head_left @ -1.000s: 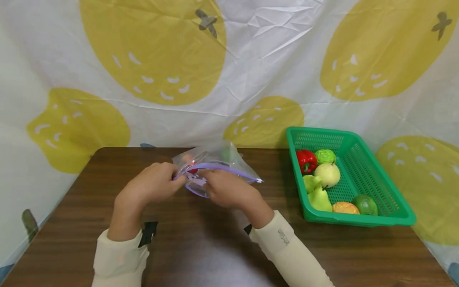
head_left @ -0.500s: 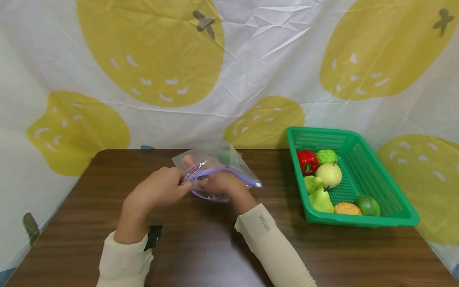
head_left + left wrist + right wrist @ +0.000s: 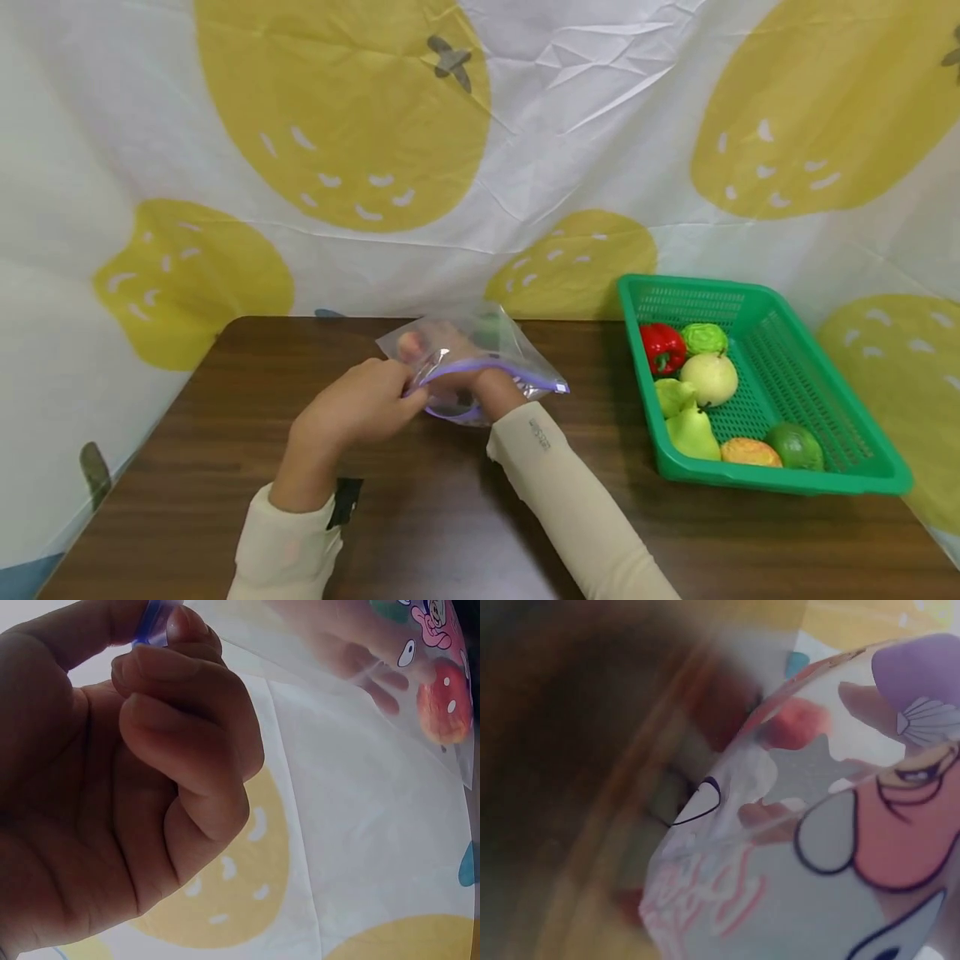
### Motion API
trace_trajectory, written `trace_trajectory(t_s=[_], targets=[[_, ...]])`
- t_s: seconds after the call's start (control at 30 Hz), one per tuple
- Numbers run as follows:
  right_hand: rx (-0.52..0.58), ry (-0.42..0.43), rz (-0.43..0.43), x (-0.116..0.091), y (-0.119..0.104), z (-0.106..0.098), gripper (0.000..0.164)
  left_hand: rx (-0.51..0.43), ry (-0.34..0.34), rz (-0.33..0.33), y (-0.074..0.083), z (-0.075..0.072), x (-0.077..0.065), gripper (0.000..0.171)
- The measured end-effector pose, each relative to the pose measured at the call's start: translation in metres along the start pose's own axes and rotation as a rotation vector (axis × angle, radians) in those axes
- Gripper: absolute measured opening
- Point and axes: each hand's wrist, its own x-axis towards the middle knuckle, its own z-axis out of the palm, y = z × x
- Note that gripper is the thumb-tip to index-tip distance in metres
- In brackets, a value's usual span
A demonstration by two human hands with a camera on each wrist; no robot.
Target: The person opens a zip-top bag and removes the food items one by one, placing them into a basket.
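In the head view, a clear zip bag (image 3: 525, 346) with a purple zip edge lies toward the table's far side. My left hand (image 3: 367, 402) pinches the left end of its mouth between thumb and fingers. Reaching in through the mouth, my right hand (image 3: 450, 350) is seen through the plastic. A round red-and-yellow fruit (image 3: 410, 346) lies in the bag's left corner, and something green (image 3: 487, 329) is at the right. In the left wrist view, the right hand's fingers (image 3: 382, 690) are extended, apart from the fruit. Cartoon prints partly cover the right wrist view.
A green basket (image 3: 862, 433) on the right holds a red bell pepper (image 3: 663, 348), a lettuce-like green ball (image 3: 705, 338), a round pale yellow fruit (image 3: 710, 379), green pears (image 3: 692, 432), an orange fruit (image 3: 750, 452) and a dark green fruit (image 3: 795, 446). A lemon-print cloth (image 3: 525, 167) hangs behind the table.
My right hand has gone deeper into the bag, now in past the wrist. The red fruit has moved from near the mouth to the far left corner. My left hand keeps its pinch.
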Motion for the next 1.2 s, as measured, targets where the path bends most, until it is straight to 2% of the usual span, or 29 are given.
trace_trajectory(t_s=[0.07,0.13,0.23,0.3,0.37,0.53,0.7,1.07,1.2], targets=[[0.003,0.021,0.037,-0.001,-0.002,-0.002,0.011,0.004,0.004,-0.001,0.001,0.001,0.001,0.034],[0.051,0.060,0.114,-0.001,-0.005,-0.002,0.010,0.002,0.006,-0.005,0.002,0.002,0.001,0.034],[0.140,0.147,0.265,-0.003,-0.010,0.001,0.019,-0.003,0.000,-0.002,0.003,0.004,0.002,0.035],[0.173,0.196,0.322,-0.002,-0.014,0.004,0.024,-0.005,-0.003,-0.002,0.003,0.005,0.002,0.037],[0.176,0.231,0.341,0.000,-0.014,0.010,0.021,-0.007,-0.009,-0.004,0.003,0.006,0.002,0.038],[0.179,0.281,0.328,0.005,-0.015,0.016,0.014,-0.008,-0.011,-0.008,0.002,0.005,0.000,0.039],[0.222,0.236,0.366,0.003,-0.023,0.006,0.014,-0.006,-0.011,-0.016,0.003,0.002,-0.002,0.037],[0.153,0.130,0.440,-0.003,-0.018,-0.002,0.017,0.002,-0.041,-0.031,0.002,0.000,0.000,0.035],[0.128,0.111,0.411,-0.005,-0.016,-0.001,0.017,-0.005,-0.040,-0.050,-0.001,-0.003,-0.001,0.034]])
